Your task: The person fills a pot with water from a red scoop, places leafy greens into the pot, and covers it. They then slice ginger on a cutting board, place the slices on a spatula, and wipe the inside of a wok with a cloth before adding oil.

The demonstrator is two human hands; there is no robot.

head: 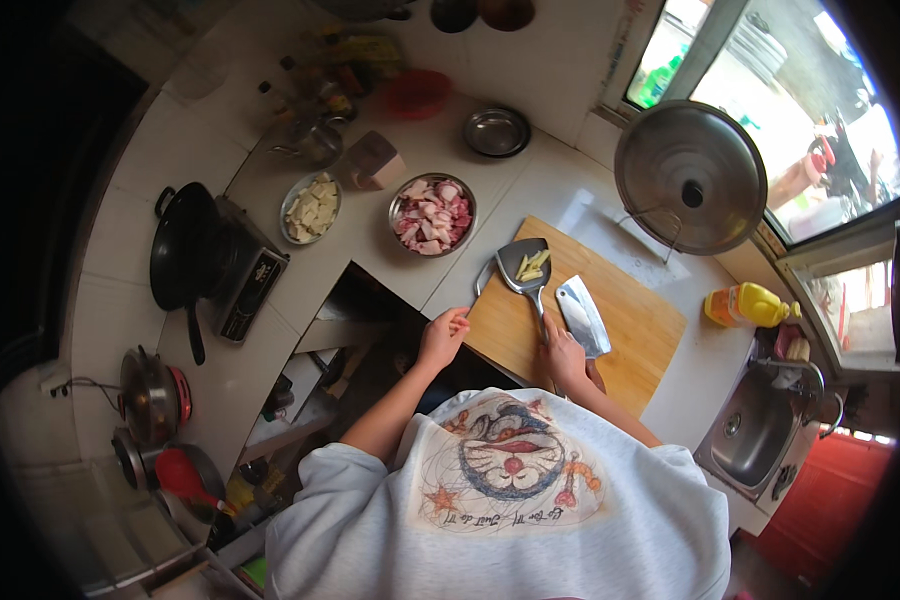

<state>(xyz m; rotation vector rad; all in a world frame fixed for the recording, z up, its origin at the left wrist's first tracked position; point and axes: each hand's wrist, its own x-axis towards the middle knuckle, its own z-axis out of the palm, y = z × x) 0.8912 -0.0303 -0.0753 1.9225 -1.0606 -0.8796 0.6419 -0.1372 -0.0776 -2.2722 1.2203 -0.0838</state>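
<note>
On the left part of the wooden cutting board [645, 322], my right hand [564, 354] grips the handle of a metal spatula [510, 262]. Several pale yellow slices [532, 266], like ginger, lie on its blade. A cleaver [585, 319] rests flat just right of that hand, its brown handle partly hidden by my forearm. My left hand [444, 336] is at the board's left edge, fingers closed around the thin handle of a metal utensil [483, 279]; its head is partly hidden by the spatula. Beyond the board stands a metal bowl of cut raw meat [433, 215].
Left of the meat are a bowl of white chunks [312, 210] and a black wok [184, 247] on a portable cooker [251, 296]. A large metal lid [690, 176] stands by the window. An oil bottle [746, 305] and a sink [750, 435] are at right. A counter gap lies below the meat.
</note>
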